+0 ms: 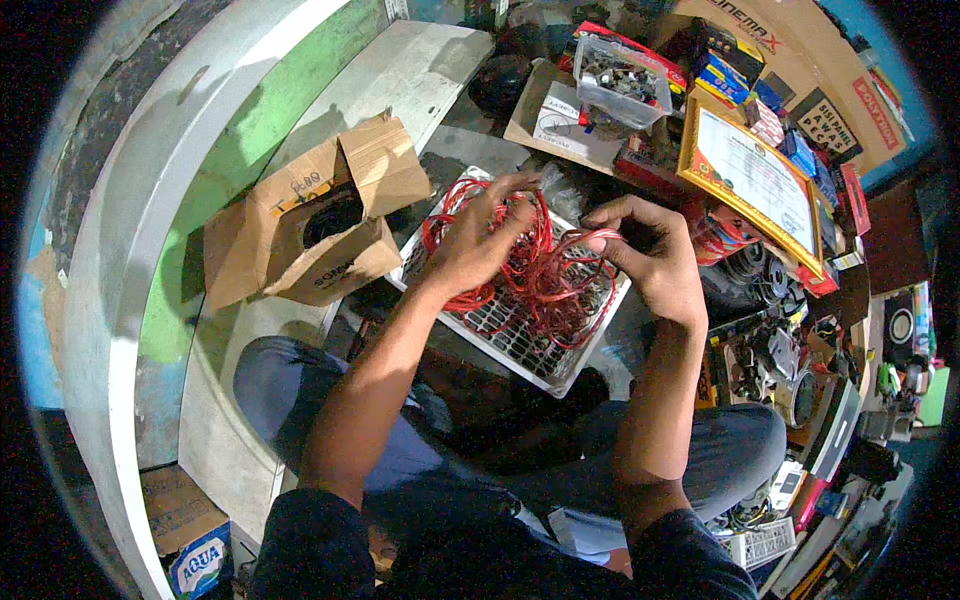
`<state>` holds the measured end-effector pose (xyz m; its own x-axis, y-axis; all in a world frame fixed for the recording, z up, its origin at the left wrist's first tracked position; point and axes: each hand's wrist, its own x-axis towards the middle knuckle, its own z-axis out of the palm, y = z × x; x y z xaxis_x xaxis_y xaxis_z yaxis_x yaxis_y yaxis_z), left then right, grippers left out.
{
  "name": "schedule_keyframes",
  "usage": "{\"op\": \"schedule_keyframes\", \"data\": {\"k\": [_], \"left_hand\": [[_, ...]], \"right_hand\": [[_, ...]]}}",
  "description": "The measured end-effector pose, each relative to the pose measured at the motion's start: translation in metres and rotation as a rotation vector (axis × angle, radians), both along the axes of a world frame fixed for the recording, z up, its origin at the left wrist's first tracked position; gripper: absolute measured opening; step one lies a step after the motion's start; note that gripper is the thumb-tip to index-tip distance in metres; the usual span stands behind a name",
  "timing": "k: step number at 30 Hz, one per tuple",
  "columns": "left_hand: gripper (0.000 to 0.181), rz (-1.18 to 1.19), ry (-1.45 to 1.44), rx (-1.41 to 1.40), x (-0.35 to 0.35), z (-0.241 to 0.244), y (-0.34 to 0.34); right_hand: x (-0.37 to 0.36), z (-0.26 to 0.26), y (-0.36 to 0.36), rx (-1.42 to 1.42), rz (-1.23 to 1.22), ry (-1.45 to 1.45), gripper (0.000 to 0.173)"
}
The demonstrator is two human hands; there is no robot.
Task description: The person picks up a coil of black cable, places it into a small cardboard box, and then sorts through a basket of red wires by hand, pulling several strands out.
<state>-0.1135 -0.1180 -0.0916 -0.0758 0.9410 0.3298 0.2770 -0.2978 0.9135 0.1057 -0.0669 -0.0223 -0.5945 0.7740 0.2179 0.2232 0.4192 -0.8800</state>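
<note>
A tangle of thin red wires (544,277) lies in and over a white plastic basket (559,386) in front of my crossed legs. My right hand (649,251) pinches a bundle of red and whitish strands between thumb and fingertips above the basket's right side. Over the left part of the tangle is my left hand (484,236), fingers curved among the loops; whether it grips any wire cannot be told. Clear plastic film (559,191) shows just beyond the wires.
An open cardboard box (315,217) with dark contents stands left on a pale ledge (397,75). Beyond the basket are a clear tub of small parts (622,82) and a gold-framed certificate (754,184). Boxes of metal parts (776,360) line the right side.
</note>
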Motion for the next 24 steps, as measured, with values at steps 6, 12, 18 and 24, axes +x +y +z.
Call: {"op": "schedule_keyframes", "data": {"k": [6,12,18,24], "left_hand": [[0.029,-0.248,-0.023,-0.371,0.006,0.048,-0.010],[0.029,0.120,-0.267,0.179,-0.002,0.131,0.005],[0.029,0.227,0.029,0.409,-0.010,0.172,0.040],[0.045,-0.062,0.426,0.312,0.021,0.077,0.056]], "right_hand": [[-0.010,0.005,-0.007,-0.037,-0.084,0.007,0.019],[0.029,0.081,-0.010,0.086,-0.290,-0.053,0.012],[0.073,0.136,0.034,0.278,-0.372,0.004,0.015],[0.114,0.026,0.049,0.253,-0.272,-0.281,0.013]]}}
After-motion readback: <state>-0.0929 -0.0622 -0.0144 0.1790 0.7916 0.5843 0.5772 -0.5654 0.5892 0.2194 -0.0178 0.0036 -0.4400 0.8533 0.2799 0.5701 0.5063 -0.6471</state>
